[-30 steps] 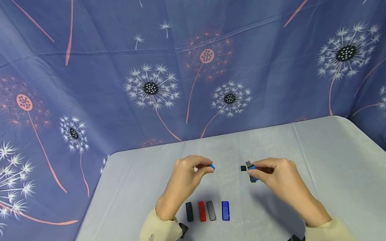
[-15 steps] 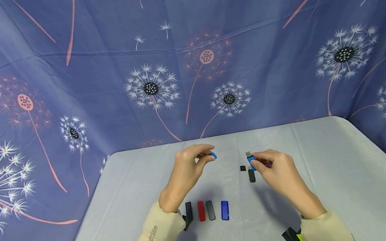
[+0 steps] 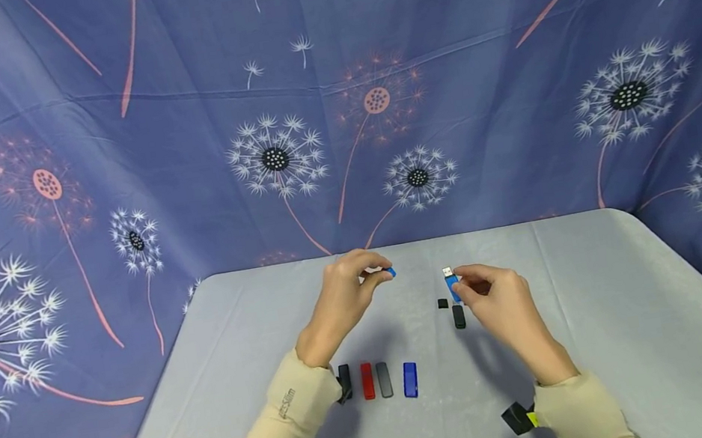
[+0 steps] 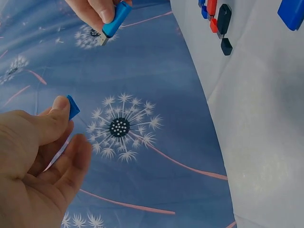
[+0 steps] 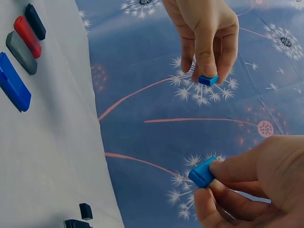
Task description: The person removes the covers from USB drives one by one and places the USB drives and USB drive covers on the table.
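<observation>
My left hand (image 3: pixel 344 297) pinches a small blue cap (image 4: pixel 72 107) between thumb and fingertips, above the table. Across from it, my right hand (image 3: pixel 503 306) holds a blue USB stick (image 3: pixel 453 288) by its body. The stick's bare metal plug (image 4: pixel 103 39) points away from the fingers. Cap and stick are apart, with a gap between the two hands. Beneath the right hand lie a black USB stick (image 3: pixel 459 317) and a loose black cap (image 3: pixel 442 304). In the left wrist view, red and blue pieces (image 4: pixel 211 7) lie close to that black stick; the right hand hides them from the head view.
A row of sticks lies nearer the front of the pale table (image 3: pixel 608 301): one black (image 3: pixel 345 379), one red (image 3: pixel 368 381), one grey (image 3: pixel 385 380) and one blue (image 3: pixel 410 379). Behind the table hangs a blue dandelion-print cloth (image 3: pixel 480 78).
Both hands have risen and moved farther from me, still holding the blue cap and the blue USB stick. The stick's plug shows more plainly now. The sticks on the table have not moved.
</observation>
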### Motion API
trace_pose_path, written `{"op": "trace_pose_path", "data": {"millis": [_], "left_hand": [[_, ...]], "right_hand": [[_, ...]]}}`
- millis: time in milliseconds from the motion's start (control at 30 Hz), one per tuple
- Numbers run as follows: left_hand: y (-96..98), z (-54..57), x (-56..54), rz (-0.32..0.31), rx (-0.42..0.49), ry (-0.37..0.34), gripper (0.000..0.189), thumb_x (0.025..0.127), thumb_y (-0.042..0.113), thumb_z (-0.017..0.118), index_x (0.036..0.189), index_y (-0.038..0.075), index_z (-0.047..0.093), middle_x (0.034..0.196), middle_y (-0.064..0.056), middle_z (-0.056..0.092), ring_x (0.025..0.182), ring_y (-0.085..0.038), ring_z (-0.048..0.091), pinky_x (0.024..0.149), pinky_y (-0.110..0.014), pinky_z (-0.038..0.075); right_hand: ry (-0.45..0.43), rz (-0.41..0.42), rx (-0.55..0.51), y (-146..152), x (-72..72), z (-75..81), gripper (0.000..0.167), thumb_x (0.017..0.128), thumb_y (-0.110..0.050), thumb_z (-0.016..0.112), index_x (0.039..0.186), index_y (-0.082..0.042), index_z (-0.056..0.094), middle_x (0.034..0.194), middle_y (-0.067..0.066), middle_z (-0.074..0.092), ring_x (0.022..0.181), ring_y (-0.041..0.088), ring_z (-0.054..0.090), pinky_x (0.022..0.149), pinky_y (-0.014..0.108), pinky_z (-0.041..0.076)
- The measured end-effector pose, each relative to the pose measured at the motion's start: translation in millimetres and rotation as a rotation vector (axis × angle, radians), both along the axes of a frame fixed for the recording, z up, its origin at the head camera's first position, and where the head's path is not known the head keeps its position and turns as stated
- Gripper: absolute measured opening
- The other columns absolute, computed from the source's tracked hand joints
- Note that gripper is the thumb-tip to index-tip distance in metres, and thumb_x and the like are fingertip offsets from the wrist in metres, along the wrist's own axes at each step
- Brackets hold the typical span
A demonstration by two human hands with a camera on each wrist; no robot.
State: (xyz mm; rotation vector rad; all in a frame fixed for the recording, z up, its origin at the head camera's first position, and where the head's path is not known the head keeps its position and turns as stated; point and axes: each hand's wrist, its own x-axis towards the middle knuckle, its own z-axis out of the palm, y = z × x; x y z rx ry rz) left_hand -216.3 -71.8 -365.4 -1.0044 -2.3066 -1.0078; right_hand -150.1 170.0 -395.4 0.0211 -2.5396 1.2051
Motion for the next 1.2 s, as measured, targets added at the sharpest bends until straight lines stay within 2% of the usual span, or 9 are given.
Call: {"op": "trace_pose_path", "data": {"millis": [367,800,967,1200], "left_hand": [[7.8,-2.2,-10.9,-0.008,-0.02,-0.026,0.01,0.089,0.006,0.079,0.098,0.006,0.081,0.096,-0.006,0.077,0.085,-0.017,0.073,0.076,-0.021,0.058],[21.1,-15.9,-20.0,0.007,-0.075,-0.132,0.011,0.092,0.01,0.077,0.102,0.008,0.081,0.102,-0.005,0.078,0.093,-0.016,0.074,0.078,-0.021,0.059],[26.5,-23.8,-23.2,0.025,-0.101,-0.154,0.012,0.091,0.011,0.078,0.102,0.009,0.081,0.102,-0.004,0.078,0.092,-0.015,0.074,0.078,-0.021,0.059],[32.7,-36.0,-25.7,0.056,-0.163,-0.227,0.01,0.092,0.012,0.077,0.101,0.012,0.081,0.102,-0.001,0.078,0.092,-0.014,0.073,0.077,-0.02,0.058]], "right_hand": [[-0.018,-0.027,-0.014,-1.7,-7.4,-3.4,0.021,0.095,-0.016,0.074,0.113,-0.006,0.078,0.097,0.01,0.078,0.09,0.026,0.073,0.073,0.034,0.057],[-0.086,-0.026,-0.017,-1.9,-16.0,-13.8,0.022,0.096,-0.016,0.073,0.112,-0.003,0.078,0.099,0.013,0.077,0.091,0.029,0.073,0.074,0.039,0.059],[-0.099,-0.026,-0.019,-2.4,-20.2,-20.8,0.02,0.094,-0.015,0.074,0.11,-0.004,0.079,0.096,0.012,0.078,0.088,0.026,0.074,0.07,0.035,0.058],[-0.136,-0.008,-0.043,-2.6,-24.1,-31.1,0.022,0.095,-0.014,0.074,0.113,-0.002,0.077,0.098,0.014,0.077,0.077,0.02,0.074,0.065,0.032,0.057]]}}
